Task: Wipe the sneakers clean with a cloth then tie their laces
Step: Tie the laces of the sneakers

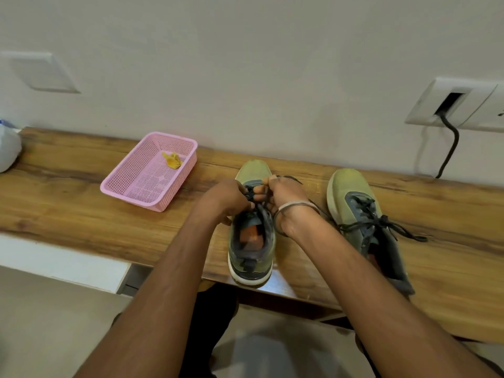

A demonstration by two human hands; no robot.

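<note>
Far L of the grip, at frame edge: white plastic bag (8, 148), partly cut off. Above it on wall: blank white plate (43, 72).

L of the grip, well apart: pink mesh basket (131, 184) on wooden shelf (68, 203), angled. Inside, nr its far corner: small crumpled yellow cloth (172, 160).

At the grip: left hand (223, 199) w/ fingers curled in, pinching dark laces (252, 196) over the tongue of the left sneaker (252, 241). Right hand (286, 195) just beside it, fingers also curled round the same laces, thumb up top; the two hands close together, fingertips nearly meeting over the lace rows. Exact lace strand in each hand: can't tell, too blurred/small. One lace loop trailing out past R hand toward the far side. Metal bangle (297, 207) on R wrist. Sneaker olive-green w/ grey collar, white sole, toe pointing to wall, heel hanging slightly over shelf's nr edge. Upright, directly under both hands.

R of the grip, near but not touching: right sneaker (362, 222), same colours, toe to wall, angled a bit, heel at shelf's nr edge. Its own dark laces (381, 222) done up in a loose bow, ends splayed out on the wood to the R.

Far R, up on wall: white socket plate (458, 105) w/ black cable (450, 145) hanging down to shelf level.
</note>
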